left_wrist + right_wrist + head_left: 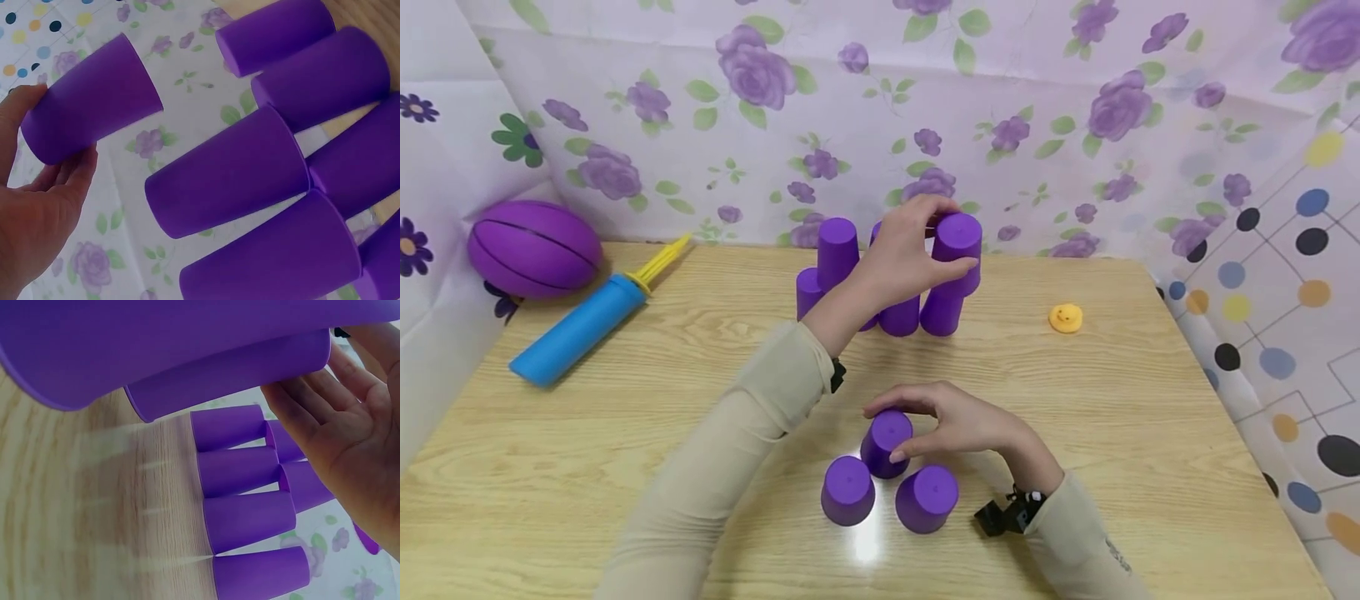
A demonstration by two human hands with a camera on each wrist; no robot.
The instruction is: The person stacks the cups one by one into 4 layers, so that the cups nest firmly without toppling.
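Purple plastic cups, mouth down, make up two groups. My left hand (910,250) grips one purple cup (957,242) between thumb and fingers, level above the stack at the back. In the left wrist view this held cup (94,100) hangs apart from the stacked cups (228,172). My right hand (962,421) holds another purple cup (887,442), thumb on the near side and fingers behind. That cup is the rear one of three standing in a triangle, with a left cup (847,490) and a right cup (927,497) in front.
The stack has a bottom row (250,522) of several cups and two cups (306,484) on a second level. A purple ball (535,250) and a blue pump (580,329) with a yellow end lie left. A yellow toy duck (1065,317) sits right, and floral cloth (850,108) hangs behind.
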